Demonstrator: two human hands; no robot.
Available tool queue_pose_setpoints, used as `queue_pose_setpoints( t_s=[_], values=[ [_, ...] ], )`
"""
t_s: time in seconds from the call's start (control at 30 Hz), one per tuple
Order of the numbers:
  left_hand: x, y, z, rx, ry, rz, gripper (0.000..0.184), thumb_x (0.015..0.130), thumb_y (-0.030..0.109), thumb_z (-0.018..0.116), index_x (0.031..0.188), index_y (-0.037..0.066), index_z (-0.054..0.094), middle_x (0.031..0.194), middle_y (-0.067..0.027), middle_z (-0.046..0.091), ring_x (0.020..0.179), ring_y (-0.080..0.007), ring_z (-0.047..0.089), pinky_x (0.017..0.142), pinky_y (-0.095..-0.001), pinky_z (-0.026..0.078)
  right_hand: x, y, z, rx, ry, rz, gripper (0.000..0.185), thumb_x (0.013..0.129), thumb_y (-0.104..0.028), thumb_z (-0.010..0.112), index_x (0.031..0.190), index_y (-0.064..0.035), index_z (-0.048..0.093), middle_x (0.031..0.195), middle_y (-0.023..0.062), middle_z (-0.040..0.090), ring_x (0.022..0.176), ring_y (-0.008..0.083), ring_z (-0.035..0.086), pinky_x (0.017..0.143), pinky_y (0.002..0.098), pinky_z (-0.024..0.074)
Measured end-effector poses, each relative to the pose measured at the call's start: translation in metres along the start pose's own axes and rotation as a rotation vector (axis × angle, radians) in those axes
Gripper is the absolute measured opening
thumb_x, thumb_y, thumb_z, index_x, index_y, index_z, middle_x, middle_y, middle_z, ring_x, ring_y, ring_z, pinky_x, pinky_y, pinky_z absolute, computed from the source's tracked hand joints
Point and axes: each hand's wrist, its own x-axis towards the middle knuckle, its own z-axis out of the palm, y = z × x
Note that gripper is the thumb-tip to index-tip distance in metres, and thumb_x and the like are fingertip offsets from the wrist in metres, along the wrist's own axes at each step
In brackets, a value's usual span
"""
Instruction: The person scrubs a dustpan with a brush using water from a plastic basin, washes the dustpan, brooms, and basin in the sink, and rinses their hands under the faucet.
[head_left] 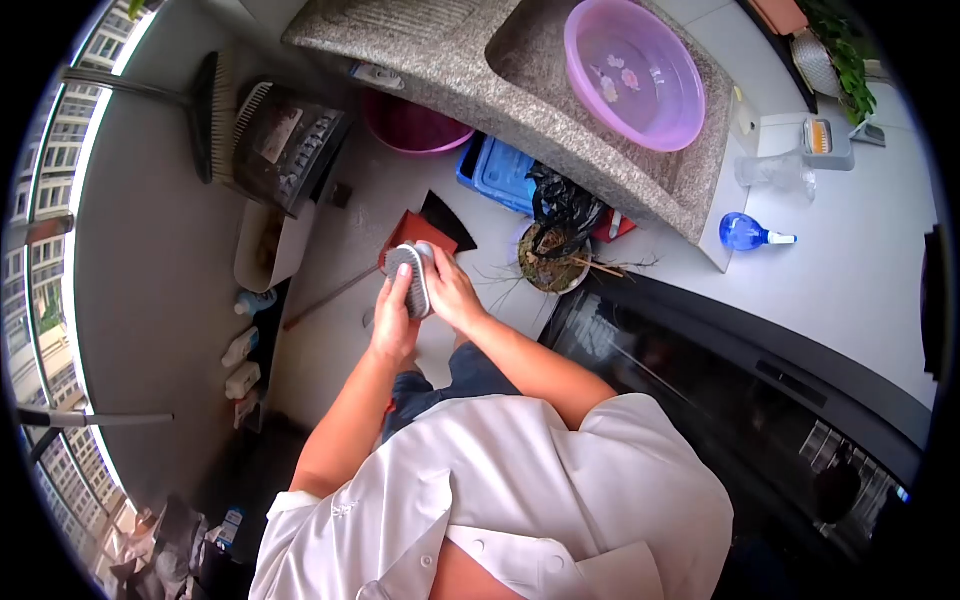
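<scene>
In front of my waist, a scrubbing brush (407, 278) with grey bristles and a pale rim is held up between both hands. My left hand (396, 325) grips it from the near left side, its thumb lying along the bristle face. Wrapped around the far right side of the same brush is my right hand (455, 290), its fingers closed on the back. The brush's back is mostly hidden by my fingers. Beyond the hands, a red dustpan (401, 228) and a black broom head (447, 221) lie on the floor.
A pink basin (690, 95) sits in the stone sink (560, 110). Below are a blue crate (498, 175), a black bag (562, 205) and a potted plant (550, 270). A blue bottle (742, 232) stands right; several bottles (241, 348) line the left wall.
</scene>
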Motion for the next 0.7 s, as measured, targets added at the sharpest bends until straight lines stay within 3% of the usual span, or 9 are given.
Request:
queue_pose_setpoints(
  t_s=[0.07, 0.17, 0.2, 0.3, 0.4, 0.5, 0.6, 0.67, 0.7],
  values=[
    [-0.005, 0.024, 0.011, -0.063, 0.006, -0.018, 0.043, 0.101, 0.04, 0.056, 0.127, 0.006, 0.057, 0.114, -0.0092, 0.067, 0.102, -0.0219, 0.067, 0.085, -0.0481, 0.058, 0.032, -0.002, -0.047, -0.008, 0.185, -0.106, 0.033, 0.103, -0.025, 0.053, 0.127, -0.001, 0.054, 0.119, 0.0129, 0.062, 0.106, 0.0219, 0.06, 0.092, 0.034, 0.0484],
    [-0.01, 0.05, -0.012, -0.013, 0.03, 0.088, 0.04, 0.102, 0.034, 0.055, 0.134, 0.01, 0.052, 0.113, -0.0098, 0.066, 0.103, -0.0241, 0.066, 0.085, -0.0482, 0.059, 0.109, -0.008, -0.219, -0.049, 0.874, 0.048, 0.033, 0.1, -0.031, 0.062, 0.112, -0.0003, 0.056, 0.096, 0.0095, 0.063, 0.075, 0.0186, 0.061, 0.068, 0.0325, 0.053],
    [-0.013, 0.058, -0.025, 0.029, 0.064, 0.114, 0.04, 0.102, 0.032, 0.056, 0.136, 0.011, 0.051, 0.114, -0.0093, 0.065, 0.103, -0.0242, 0.066, 0.087, -0.0486, 0.058, 0.133, 0.007, -0.274, 0.157, 1.108, 0.164, 0.043, 0.096, -0.038, 0.067, 0.109, 0.0021, 0.056, 0.097, 0.0118, 0.064, 0.071, 0.02, 0.062, 0.064, 0.0315, 0.0527],
    [-0.015, 0.081, -0.041, -0.004, 0.064, 0.083, 0.044, 0.099, 0.022, 0.06, 0.139, 0.01, 0.049, 0.12, -0.0054, 0.063, 0.107, -0.0199, 0.062, 0.095, -0.0488, 0.052, 0.207, 0.106, -0.388, 0.401, 1.085, 0.451, 0.082, 0.079, -0.051, 0.081, 0.13, 0.007, 0.054, 0.121, 0.0237, 0.06, 0.093, 0.0368, 0.06, 0.093, 0.0443, 0.052],
    [0.003, 0.091, -0.03, 0.025, 0.029, 0.117, 0.052, 0.097, 0.018, 0.063, 0.143, 0.006, 0.043, 0.124, -0.0081, 0.06, 0.107, -0.0205, 0.062, 0.093, -0.0414, 0.053, 0.233, 0.116, -0.396, 1.161, 0.76, 0.611, 0.07, 0.085, -0.033, 0.079, 0.135, 0.0024, 0.045, 0.134, 0.0275, 0.05, 0.097, 0.0423, 0.059, 0.085, 0.0453, 0.0558],
    [0.036, 0.088, -0.013, 0.13, 0.062, 0.166, 0.063, 0.09, 0.021, 0.074, 0.142, 0.002, 0.042, 0.125, -0.0096, 0.059, 0.11, -0.0184, 0.059, 0.094, -0.0353, 0.051, 0.269, 0.201, -0.425, 1.351, 0.346, 0.613, 0.051, 0.088, -0.014, 0.072, 0.127, 0.0069, 0.047, 0.122, 0.0285, 0.055, 0.098, 0.0439, 0.06, 0.083, 0.0466, 0.0588],
    [0.049, 0.102, 0.01, 0.114, 0.074, 0.155, 0.069, 0.086, 0.024, 0.079, 0.14, 0.001, 0.043, 0.123, -0.009, 0.059, 0.112, -0.0175, 0.058, 0.097, -0.0338, 0.048, 0.261, 0.174, -0.457, 1.111, 0.46, 0.544, 0.043, 0.081, 0.002, 0.063, 0.119, 0.013, 0.047, 0.114, 0.0263, 0.061, 0.099, 0.0447, 0.064, 0.087, 0.0536, 0.0597],
    [0.06, 0.112, 0.016, 0.064, 0.038, 0.191, 0.066, 0.086, 0.019, 0.078, 0.14, 0.003, 0.043, 0.123, -0.0076, 0.059, 0.112, -0.0177, 0.057, 0.099, -0.033, 0.047, 0.257, 0.165, -0.504, 0.894, 0.578, 0.511, 0.043, 0.078, 0.003, 0.062, 0.12, 0.0058, 0.051, 0.116, 0.0216, 0.061, 0.098, 0.042, 0.065, 0.084, 0.0559, 0.0593],
    [0.065, 0.116, 0.019, 0.036, 0.0, 0.197, 0.066, 0.086, 0.017, 0.078, 0.141, 0.003, 0.043, 0.123, -0.0074, 0.059, 0.112, -0.0175, 0.057, 0.098, -0.033, 0.047, 0.247, 0.143, -0.513, 0.7, 0.676, 0.492, 0.05, 0.079, -0.002, 0.061, 0.128, 0.0027, 0.052, 0.114, 0.0192, 0.064, 0.1, 0.0369, 0.066, 0.083, 0.0492, 0.0587]
  ],
)
